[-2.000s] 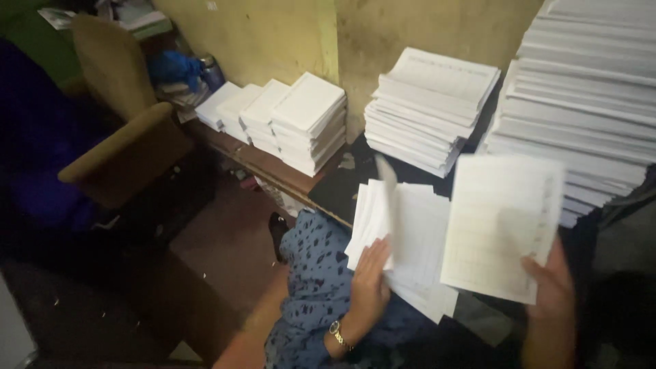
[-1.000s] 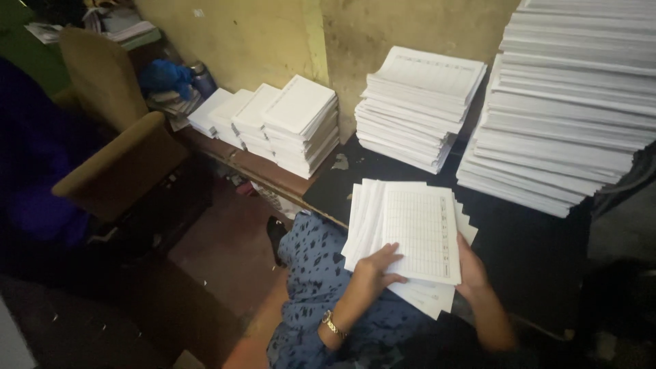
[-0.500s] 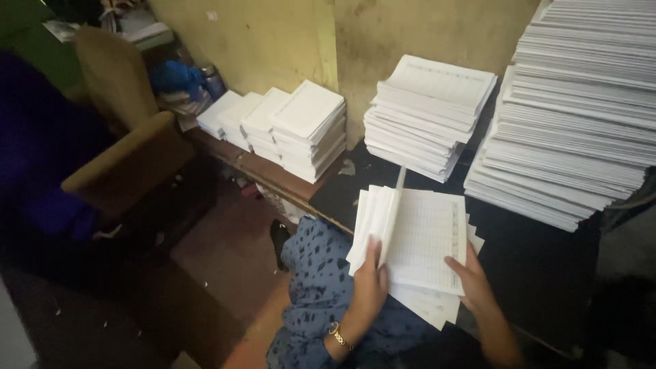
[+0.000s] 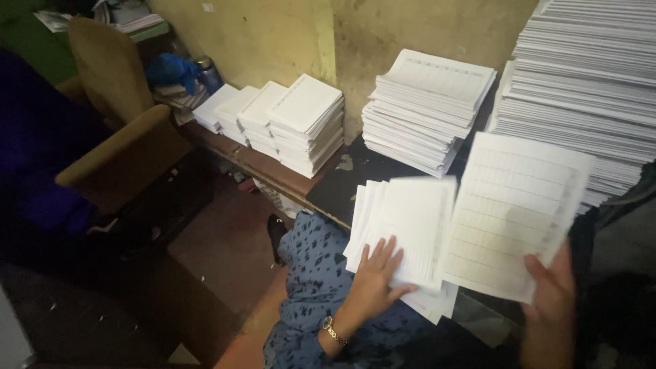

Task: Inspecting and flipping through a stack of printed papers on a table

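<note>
Head view, left to right: a tan padded armchair (image 4: 126, 147) stands at the far left above a dark floor, with a blue cloth bundle (image 4: 171, 70) and a small metal flask (image 4: 208, 72) behind it against the yellowish wall. Next comes a row of low stacks of white blank-topped paper (image 4: 280, 119) along a brown wooden bench (image 4: 263, 167). Further right sits a taller stack of white ruled sheets (image 4: 427, 106) on a dark tabletop (image 4: 338, 191). The left hand (image 4: 376, 280), a gold wristwatch (image 4: 333, 333) on its wrist and a blue patterned sleeve behind it, lies open with fingers spread flat on a fanned pile of white sheets (image 4: 403, 229) at the table's near edge. Just right of that pile, the right hand (image 4: 550, 307) grips the lower corner of a single white ruled sheet (image 4: 516, 215), thumb on its face, lifted clear of the table and tilted. Behind it towers a very tall stack of white ruled paper (image 4: 584, 89) at the far right.
</note>
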